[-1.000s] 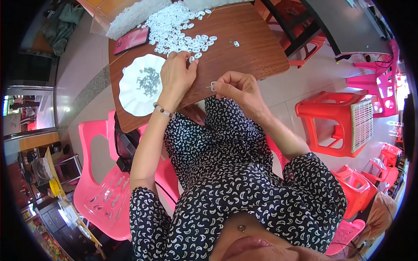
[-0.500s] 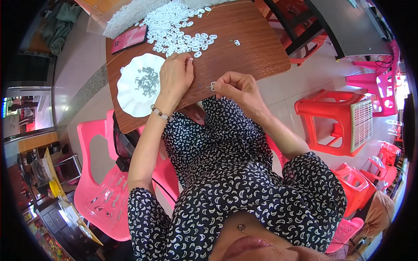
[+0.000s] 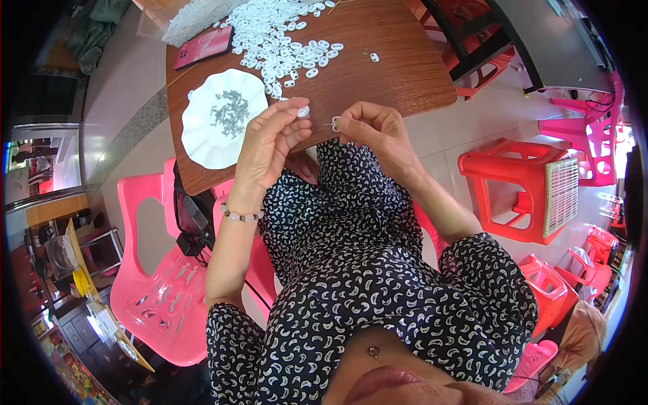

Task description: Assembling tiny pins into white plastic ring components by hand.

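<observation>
Looking down from head height onto a seated person in a black dress with a white pattern, both hands raised over the near edge of a brown wooden worktop (image 3: 398, 67). Left hand (image 3: 270, 145), a beaded bracelet (image 3: 241, 216) at the wrist, fingers (image 3: 293, 118) pinched narrow on a small white ring-shaped piece (image 3: 303, 111), held just above the worktop edge. Right hand (image 3: 378, 131), just beside the left, fingers closed on a tiny metal clip (image 3: 334, 123), pointing toward the white piece; the two parts near each other but not touching.

On the worktop, beyond the hands, a spread heap of many small white ring pieces (image 3: 283, 37), with one stray white piece (image 3: 374, 57) lying apart to its right. To the left of the hands, a white scalloped dish (image 3: 202, 138) holding a small pile of grey metal clips (image 3: 231, 111). Behind the dish, a flat red case (image 3: 202, 47), and at the far edge a clear bag of more white pieces (image 3: 192, 20).

Around the worktop, on a pale tiled floor: a pink plastic chair (image 3: 158, 283) at left, a red plastic stool (image 3: 520, 192) at right, further pink and red chairs toward the right rim.
</observation>
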Demonstrator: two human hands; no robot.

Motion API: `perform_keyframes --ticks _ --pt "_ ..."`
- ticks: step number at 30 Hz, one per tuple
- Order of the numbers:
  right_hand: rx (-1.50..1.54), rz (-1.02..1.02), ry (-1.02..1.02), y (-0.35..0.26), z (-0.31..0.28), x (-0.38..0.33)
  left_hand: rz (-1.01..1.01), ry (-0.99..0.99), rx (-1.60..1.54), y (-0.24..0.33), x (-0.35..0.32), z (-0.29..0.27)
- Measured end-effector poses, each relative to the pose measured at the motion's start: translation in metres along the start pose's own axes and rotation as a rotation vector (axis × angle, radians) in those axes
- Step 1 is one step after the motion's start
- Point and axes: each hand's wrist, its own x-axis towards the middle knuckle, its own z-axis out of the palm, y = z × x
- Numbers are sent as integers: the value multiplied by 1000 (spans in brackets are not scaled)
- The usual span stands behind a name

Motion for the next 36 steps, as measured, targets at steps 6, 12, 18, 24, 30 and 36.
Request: perform_keyframes --ticks 6,12,18,24,30,36 --pt "60 21 -5 0 1 0 -42 -55 -58 -8 -11 -3" --pt "77 28 -16 -1 1 -2 -49 -38 -24 -15 -21 1" --pt "-58 5 -28 -2 2 -5 -84 -27 -45 -17 -28 4" --pt "-111 -38 -11 4 2 -4 -78 -22 -37 -23 -30 3" --pt "-93 -48 6 7 3 -5 -69 -22 -14 -23 -31 5" --pt "-155 -48 22 9 4 -4 -64 -1 -8 -25 -32 5"
